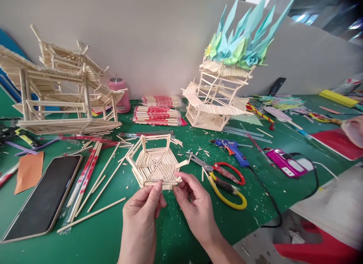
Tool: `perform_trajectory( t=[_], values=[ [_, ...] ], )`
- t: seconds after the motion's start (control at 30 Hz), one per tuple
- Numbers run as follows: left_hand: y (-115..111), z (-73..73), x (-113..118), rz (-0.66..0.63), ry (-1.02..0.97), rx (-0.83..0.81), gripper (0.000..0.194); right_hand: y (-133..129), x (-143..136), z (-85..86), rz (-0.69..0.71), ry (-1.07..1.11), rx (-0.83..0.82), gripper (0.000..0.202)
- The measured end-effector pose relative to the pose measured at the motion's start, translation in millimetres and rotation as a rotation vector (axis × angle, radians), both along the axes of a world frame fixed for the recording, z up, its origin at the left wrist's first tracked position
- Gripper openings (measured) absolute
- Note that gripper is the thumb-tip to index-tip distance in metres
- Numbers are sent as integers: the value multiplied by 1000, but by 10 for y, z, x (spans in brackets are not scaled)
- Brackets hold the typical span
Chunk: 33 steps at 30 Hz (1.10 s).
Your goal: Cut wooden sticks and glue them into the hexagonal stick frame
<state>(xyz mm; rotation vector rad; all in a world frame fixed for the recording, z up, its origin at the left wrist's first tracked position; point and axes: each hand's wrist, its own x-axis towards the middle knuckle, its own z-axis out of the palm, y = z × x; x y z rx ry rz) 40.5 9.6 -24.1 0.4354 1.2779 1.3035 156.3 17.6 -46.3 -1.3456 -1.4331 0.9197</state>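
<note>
From here I see both hands pinched shut on one thing: the left grip [143,211] holds the near rail of a six-sided stick frame [159,163], the right grip [195,207] its near right corner. The frame extends beyond the fingertips, toward the counter's [176,237] back edge. Scissors [210,168] lie just right; a blue glue gun [238,152] lies farther back.

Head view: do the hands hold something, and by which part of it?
The left hand and right hand pinch the six-sided stick frame by its near edge, the right hand at its right end.
</note>
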Motion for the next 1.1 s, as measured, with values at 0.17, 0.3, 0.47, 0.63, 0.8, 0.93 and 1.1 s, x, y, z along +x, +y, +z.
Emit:
perform_trajectory(
  t=[0.17, 0.3, 0.47, 0.63, 0.8, 0.93, 1.1],
  values=[
    [13, -7, 18, 0, 11, 13, 34, 43, 12, 13, 31, -1, 10, 19],
    [39, 16, 37, 13, -2, 2, 35, 49, 17, 9, 39, 6, 29, 15],
    [47, 11, 42, 14, -4, -5, 35, 54, 32, -18, 46, 16, 22, 14],
    [27, -10, 40, -4, 13, 3, 36, 61, 35, -35, 51, 42, 40, 13],
    [38, -19, 25, 30, -1, 3, 34, 60, 33, -39, 68, 51, 36, 11],
    [26, -68, -12, 10, -6, 3, 31, 55, 31, -37, 76, 48, 35, 11],
    [14, -104, -34, -3, -16, 13, 30, 66, 30, -33, 80, 52, 41, 11]
  ],
)
